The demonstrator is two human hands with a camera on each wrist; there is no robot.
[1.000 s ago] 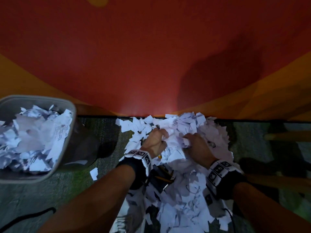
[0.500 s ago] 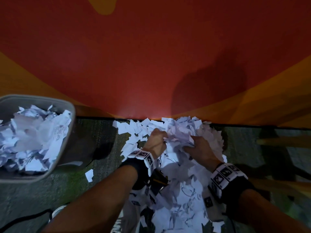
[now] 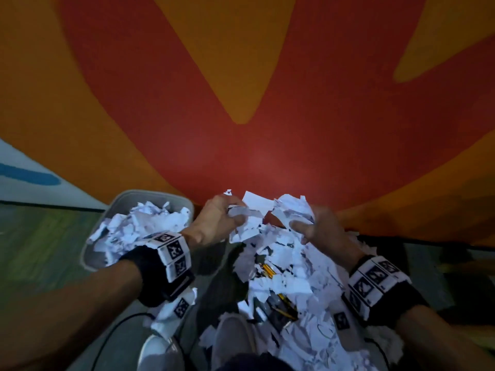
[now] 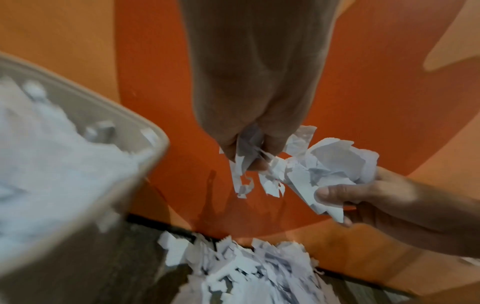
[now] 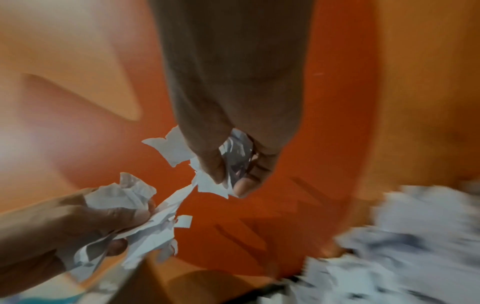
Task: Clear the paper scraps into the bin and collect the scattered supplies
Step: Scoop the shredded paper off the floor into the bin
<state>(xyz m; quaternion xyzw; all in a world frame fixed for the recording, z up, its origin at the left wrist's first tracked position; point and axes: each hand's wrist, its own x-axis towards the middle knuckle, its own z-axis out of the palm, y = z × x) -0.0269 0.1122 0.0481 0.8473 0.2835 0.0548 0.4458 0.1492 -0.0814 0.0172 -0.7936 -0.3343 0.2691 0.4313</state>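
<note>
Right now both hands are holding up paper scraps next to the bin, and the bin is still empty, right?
Not quite. The bin is not empty: the head view shows it piled high with paper scraps. The rest is right: the left hand and right hand each hold up scraps beside it.

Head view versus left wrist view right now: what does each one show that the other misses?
Only the head view shows the wrist bands, the yellow pencils buried in the floor pile, a shoe and a cable.

Only the left wrist view shows the left hand from behind, its fingertips pinching the scraps.

Both show the bin full of paper on the left, both hands gripping scraps above the pile, the right hand and the orange-red wall.
</note>
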